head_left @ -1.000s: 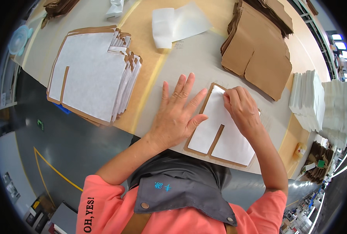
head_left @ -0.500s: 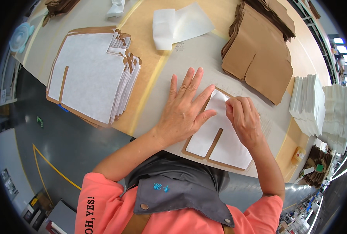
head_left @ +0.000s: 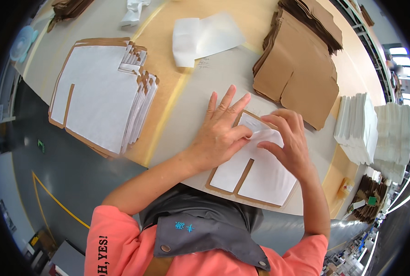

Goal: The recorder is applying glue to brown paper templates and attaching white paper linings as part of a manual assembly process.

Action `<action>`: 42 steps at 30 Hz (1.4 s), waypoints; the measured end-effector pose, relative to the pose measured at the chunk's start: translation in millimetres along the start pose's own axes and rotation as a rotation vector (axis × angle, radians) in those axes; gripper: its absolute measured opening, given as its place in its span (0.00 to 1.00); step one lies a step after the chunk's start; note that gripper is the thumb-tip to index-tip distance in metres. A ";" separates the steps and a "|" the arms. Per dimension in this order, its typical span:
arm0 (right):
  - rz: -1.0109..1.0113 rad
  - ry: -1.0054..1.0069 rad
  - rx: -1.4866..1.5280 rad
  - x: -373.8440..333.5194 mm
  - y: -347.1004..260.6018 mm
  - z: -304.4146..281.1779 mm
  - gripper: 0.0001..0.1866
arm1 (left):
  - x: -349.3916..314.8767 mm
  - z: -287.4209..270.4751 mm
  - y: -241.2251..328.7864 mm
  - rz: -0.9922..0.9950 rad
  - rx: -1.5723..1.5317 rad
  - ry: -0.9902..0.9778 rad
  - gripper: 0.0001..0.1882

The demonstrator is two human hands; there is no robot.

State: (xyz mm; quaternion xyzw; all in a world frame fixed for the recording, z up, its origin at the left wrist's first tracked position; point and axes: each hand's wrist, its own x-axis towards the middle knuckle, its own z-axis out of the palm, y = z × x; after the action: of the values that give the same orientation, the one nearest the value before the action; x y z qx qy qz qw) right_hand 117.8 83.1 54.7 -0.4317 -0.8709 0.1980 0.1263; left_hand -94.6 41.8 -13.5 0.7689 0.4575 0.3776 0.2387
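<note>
On the brown leather-like panel [head_left: 236, 197] near the table's front edge lies a white sheet [head_left: 267, 177], slit like the panel. Its upper part is creased and lifted, showing a white layer beneath. My left hand [head_left: 219, 135] pinches this raised fold between thumb and bent forefinger, the other fingers stretched out toward the far side. Just right of it, my right hand [head_left: 290, 140] hovers over the sheet with thumb and curved forefinger apart, holding nothing. Its remaining fingers are partly hidden.
To the left lies a fanned stack of white-faced brown panels [head_left: 99, 87]. Plain brown panels [head_left: 301, 73] are piled at the far right, beside white sheet stacks [head_left: 358, 129]. Loose translucent paper [head_left: 214, 37] lies farther back. A small yellowish bottle [head_left: 346, 187] stands near the right edge.
My right hand has opened from a pinch at the sheet's upper edge. My left thumb and forefinger have closed on the sheet, whose top is now folded up and creased.
</note>
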 end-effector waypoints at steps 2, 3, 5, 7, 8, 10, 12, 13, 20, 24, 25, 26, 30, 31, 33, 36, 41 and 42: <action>-0.015 -0.072 0.012 6.8 10.4 -2.9 0.23 | 0.7 -0.1 -0.1 0.011 -0.005 -0.002 0.06; -0.036 -0.147 0.024 7.9 15.5 -4.7 0.21 | 0.9 0.5 -1.1 0.024 -0.026 -0.012 0.04; 0.015 -0.174 0.059 3.3 25.4 -8.8 0.15 | 2.6 -1.1 0.6 0.034 -0.052 -0.025 0.05; 0.044 -0.173 0.024 -2.9 34.6 -9.7 0.11 | 6.1 -5.9 2.8 0.012 -0.096 -0.079 0.09; 0.080 -0.172 0.020 -5.5 34.6 -10.3 0.08 | 6.9 -6.9 0.0 0.013 -0.099 -0.081 0.09; 0.025 -0.122 -0.016 -11.3 34.8 -9.4 0.08 | 11.5 -9.5 -8.8 -0.039 -0.036 -0.158 0.18; -0.035 -0.070 -0.057 -17.1 33.7 -9.1 0.08 | 18.8 -5.9 -18.5 0.028 -0.013 -0.179 0.19; -0.083 -0.042 -0.115 -20.6 32.0 -9.2 0.08 | 22.7 -6.1 -21.3 0.091 0.013 -0.200 0.20; -0.269 0.091 -0.225 -50.9 30.7 -3.7 0.14 | 36.8 14.7 -10.9 0.346 0.204 -0.348 0.17; -0.347 0.131 -0.205 -73.6 27.0 -1.0 0.17 | 34.9 28.1 -15.4 0.421 0.312 -0.361 0.18; -0.375 0.143 -0.190 -79.2 24.5 -0.8 0.18 | 34.0 29.1 -16.7 0.445 0.339 -0.326 0.18; -0.422 0.172 -0.207 -85.2 20.1 -1.9 0.16 | 32.7 30.2 -18.1 0.451 0.340 -0.327 0.18; -0.516 0.154 -0.264 -129.5 -17.9 -13.0 0.13 | 33.0 32.2 -21.4 0.454 0.377 -0.324 0.20; -0.536 0.162 -0.294 -140.1 -38.1 -20.8 0.12 | 35.1 32.1 -20.7 0.454 0.383 -0.326 0.21; -0.476 0.126 -0.278 -158.4 -82.3 -35.6 0.12 | 39.1 30.0 -23.5 0.453 0.414 -0.348 0.22; -0.438 0.048 -0.204 -187.9 -124.8 -80.9 0.13 | 31.3 27.2 -25.8 0.434 0.434 -0.363 0.23; 0.177 0.463 -0.069 -276.0 -77.4 -132.7 0.08 | 39.9 24.6 -16.8 0.429 0.448 -0.371 0.24; 0.236 0.521 -0.212 -268.1 -59.6 -137.0 0.06 | 41.8 25.9 -14.1 0.446 0.443 -0.333 0.25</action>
State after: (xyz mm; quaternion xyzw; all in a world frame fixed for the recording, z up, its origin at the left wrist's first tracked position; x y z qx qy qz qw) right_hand 289.2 -132.3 190.4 -0.5769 -0.7688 0.0019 0.2757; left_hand -68.9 84.8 -24.0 0.9339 0.3039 0.1816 0.0494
